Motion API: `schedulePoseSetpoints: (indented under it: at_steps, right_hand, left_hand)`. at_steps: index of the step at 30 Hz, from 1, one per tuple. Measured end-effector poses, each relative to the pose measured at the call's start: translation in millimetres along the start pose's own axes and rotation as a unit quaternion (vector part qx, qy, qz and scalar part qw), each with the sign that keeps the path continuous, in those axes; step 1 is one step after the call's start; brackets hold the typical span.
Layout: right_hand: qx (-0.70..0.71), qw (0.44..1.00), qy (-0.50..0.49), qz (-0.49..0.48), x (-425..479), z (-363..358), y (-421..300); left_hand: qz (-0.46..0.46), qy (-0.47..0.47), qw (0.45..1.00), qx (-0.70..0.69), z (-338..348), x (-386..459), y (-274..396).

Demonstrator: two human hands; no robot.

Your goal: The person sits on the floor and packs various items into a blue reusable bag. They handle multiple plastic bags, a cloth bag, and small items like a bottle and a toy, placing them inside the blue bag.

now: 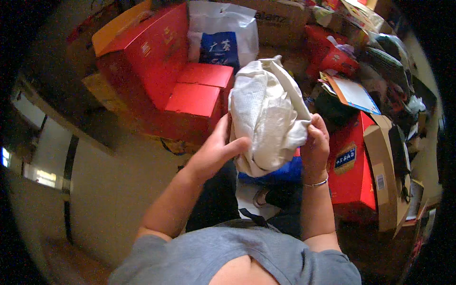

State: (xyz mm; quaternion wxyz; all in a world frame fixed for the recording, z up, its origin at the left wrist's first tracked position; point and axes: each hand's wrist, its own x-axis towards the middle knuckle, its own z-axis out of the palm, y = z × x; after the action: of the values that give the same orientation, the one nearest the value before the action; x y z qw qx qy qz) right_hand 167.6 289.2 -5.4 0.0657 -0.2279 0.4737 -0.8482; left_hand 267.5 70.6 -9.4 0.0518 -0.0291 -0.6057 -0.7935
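Note:
A bundled white cloth [265,117] with a waffle-like texture is held up in front of me. My left hand [224,142] supports it from the left side, thumb lying across its front and the other fingers hidden behind. On the right, my right hand [318,137] pinches a fold at the cloth's edge between thumb and fingers. Part of a blue object [281,171] shows under the bundle, above my lap; what it is I cannot tell.
An open red cardboard box [153,82] stands ahead on the left, beside a silvery plastic bag [222,21]. To the right are another red box [352,171], a brown cardboard piece [383,171] and a white-and-orange card [352,93]. Tiled floor [121,192] lies left.

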Motion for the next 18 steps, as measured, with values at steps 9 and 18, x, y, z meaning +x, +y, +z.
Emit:
schedulePoseSetpoints:
  at_steps: [9,18]
  right_hand:
    - [-0.171,0.981,0.059,-0.063,-30,-60,-3]
    - [0.060,0.986,0.151,-0.035,-33,-87,22]
  left_hand:
    - [-0.043,0.032,0.997,0.052,50,59,-56]
    - [-0.056,0.033,0.992,-0.112,48,64,-62]
